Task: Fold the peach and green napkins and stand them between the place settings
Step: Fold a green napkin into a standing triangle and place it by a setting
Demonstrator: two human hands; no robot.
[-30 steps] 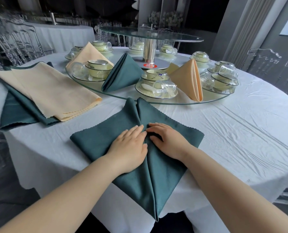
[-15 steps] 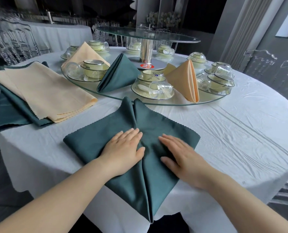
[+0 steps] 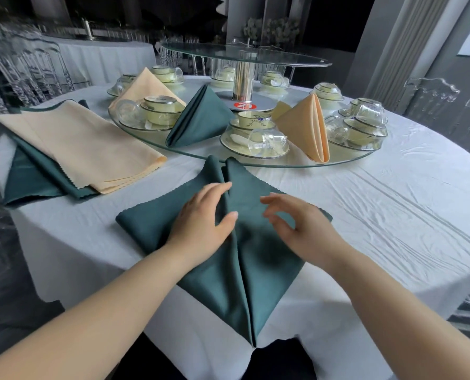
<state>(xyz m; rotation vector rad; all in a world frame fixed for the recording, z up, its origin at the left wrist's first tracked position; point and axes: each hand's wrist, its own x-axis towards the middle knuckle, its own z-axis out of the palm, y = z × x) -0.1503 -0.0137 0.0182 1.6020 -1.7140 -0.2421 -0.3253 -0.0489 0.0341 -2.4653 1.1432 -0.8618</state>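
A pile of flat napkins (image 3: 85,149) is lying at the left edge of the surface (image 3: 379,220), peach on top of green. At the near edge, a green napkin (image 3: 228,283) is lying folded, its point hanging over the edge. The left hand (image 3: 201,223) is resting on it, fingers loose and open. The right hand (image 3: 302,231) is hanging just over it, fingers loosely bent, holding nothing.

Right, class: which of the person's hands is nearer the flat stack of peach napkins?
Left. The left hand is over the green napkin, right of the peach stack; the right hand is farther right, beyond the napkin's centre fold.
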